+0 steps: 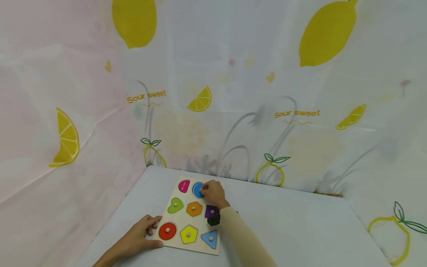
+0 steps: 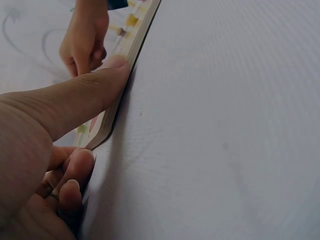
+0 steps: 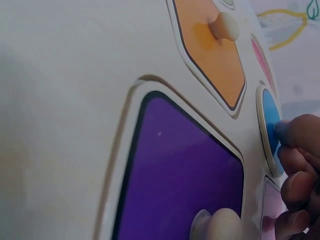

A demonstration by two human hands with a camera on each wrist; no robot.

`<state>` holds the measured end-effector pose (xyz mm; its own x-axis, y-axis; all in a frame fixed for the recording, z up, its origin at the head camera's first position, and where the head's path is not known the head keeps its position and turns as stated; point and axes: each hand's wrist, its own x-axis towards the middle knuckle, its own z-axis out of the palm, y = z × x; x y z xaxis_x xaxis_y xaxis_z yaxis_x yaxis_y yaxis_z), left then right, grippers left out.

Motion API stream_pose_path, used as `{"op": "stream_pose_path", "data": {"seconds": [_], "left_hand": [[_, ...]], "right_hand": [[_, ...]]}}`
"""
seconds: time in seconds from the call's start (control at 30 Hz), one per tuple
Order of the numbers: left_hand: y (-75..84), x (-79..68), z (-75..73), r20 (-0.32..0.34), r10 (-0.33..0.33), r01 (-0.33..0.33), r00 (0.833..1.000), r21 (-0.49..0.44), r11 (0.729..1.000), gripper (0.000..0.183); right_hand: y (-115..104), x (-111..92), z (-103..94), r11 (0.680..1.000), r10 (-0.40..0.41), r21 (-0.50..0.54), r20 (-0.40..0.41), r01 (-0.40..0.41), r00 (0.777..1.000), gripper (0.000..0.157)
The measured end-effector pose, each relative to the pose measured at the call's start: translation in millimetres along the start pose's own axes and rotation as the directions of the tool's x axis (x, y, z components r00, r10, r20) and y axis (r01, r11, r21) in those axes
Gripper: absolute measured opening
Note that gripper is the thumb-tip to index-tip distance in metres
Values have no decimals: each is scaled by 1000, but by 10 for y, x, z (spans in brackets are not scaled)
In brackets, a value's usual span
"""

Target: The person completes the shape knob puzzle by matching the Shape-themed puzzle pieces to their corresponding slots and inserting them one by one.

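Note:
A pale wooden shape-puzzle board (image 1: 176,223) lies on the white table. My left hand (image 1: 141,233) grips its near left corner, the thumb along the near edge and the fingers by the left side. At the far row, my right hand (image 1: 214,192) pinches the knob of a blue round puzzle piece (image 3: 270,125). That piece's pale rim shows slightly proud of the board in the right wrist view; the fingers cover its knob. Close to the right wrist are the purple piece (image 3: 180,160) and the orange hexagon (image 3: 212,55), both with wooden knobs.
Also on the board are a green heart (image 1: 175,205), red circle (image 1: 167,231), yellow pentagon (image 1: 188,234), blue triangle (image 1: 210,239) and a magenta shape (image 1: 184,186) showing no knob. A small red thing (image 1: 238,212) peeks out beside the right sleeve. Lemon-print cloth (image 1: 233,129) walls the table.

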<state>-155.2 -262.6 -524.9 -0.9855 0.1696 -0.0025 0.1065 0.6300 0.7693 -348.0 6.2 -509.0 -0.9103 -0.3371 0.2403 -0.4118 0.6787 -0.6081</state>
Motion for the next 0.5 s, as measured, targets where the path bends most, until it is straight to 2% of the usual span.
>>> {"op": "stream_pose_path", "data": {"seconds": [0.27,0.5], "left_hand": [[35,17,-47,-5,-19,19,1000,-6,1000,92],[1,-4,4,20,-10,11,1000,-25,1000,89]], "right_hand": [[-42,130,-1,1000,-8,-23,-27,7,1000,10],[-62,81,50,999,18,-49,-12,-18,1000,10]]}}
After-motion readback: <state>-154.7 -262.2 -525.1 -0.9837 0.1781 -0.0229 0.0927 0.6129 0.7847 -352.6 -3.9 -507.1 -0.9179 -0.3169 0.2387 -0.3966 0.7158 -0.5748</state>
